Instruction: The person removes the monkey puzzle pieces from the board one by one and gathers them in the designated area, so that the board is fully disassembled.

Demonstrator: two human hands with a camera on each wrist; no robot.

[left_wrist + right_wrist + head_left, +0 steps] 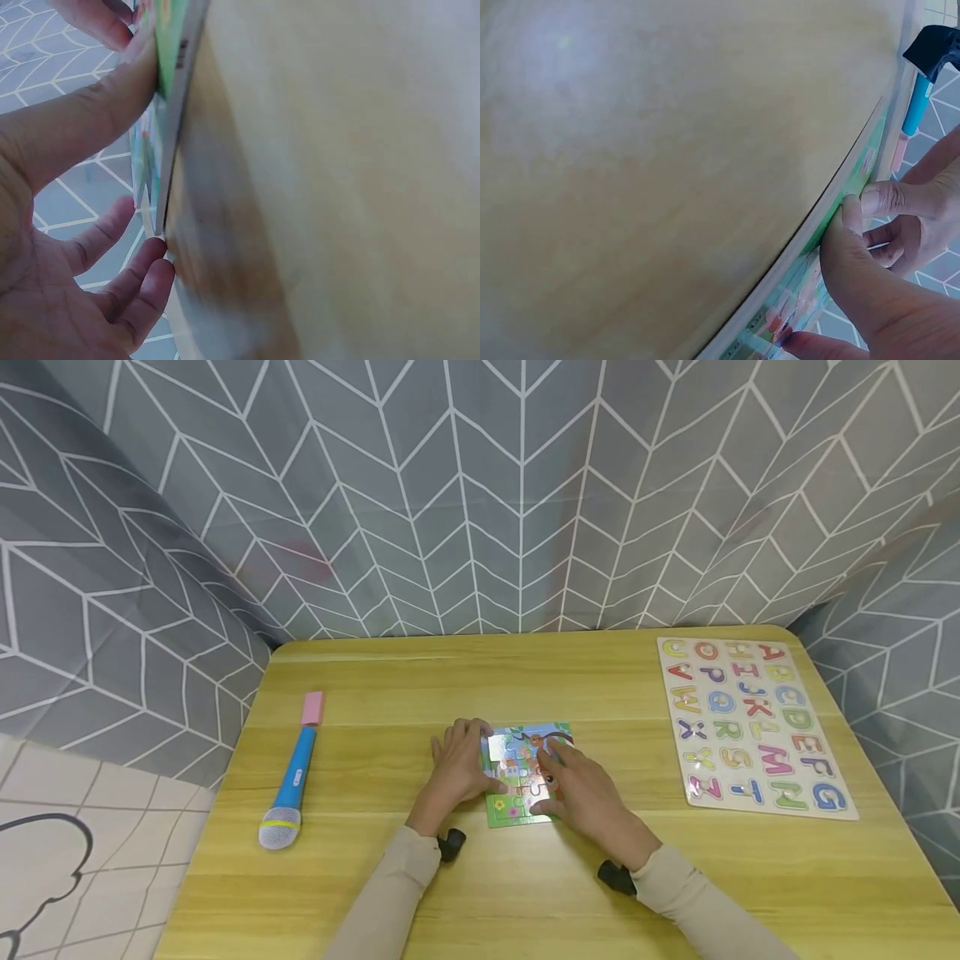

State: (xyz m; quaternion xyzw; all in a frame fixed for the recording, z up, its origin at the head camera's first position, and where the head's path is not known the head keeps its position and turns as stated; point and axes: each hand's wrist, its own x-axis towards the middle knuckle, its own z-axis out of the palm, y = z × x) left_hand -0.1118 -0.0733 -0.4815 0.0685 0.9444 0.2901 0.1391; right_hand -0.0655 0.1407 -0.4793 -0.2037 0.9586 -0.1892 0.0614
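Grey chevron curtain (480, 510) behind a wood-look table (375, 693), that's the backdrop I get in the head view. Jigsaw (517, 789) sits mid-table: left hand (459, 768) loosely spread along its left side with the thumb over the face, right hand (585, 789) laid across its right part, fingers relaxed and apart. Letter board (757, 731) is off to the right, microphone (288, 789) and pink block (312, 708) to the left. From my end I'd say light, even fingertip pressure works best, one hand steadying the edge so nothing pops up. Glare up top left hides whether every piece is flush

Left wrist cam gives me what the head view can't: the jigsaw's thin side edge, fingertips right by its corner

Right wrist cam shows the thumb and a fingertip on the face, but no letter board
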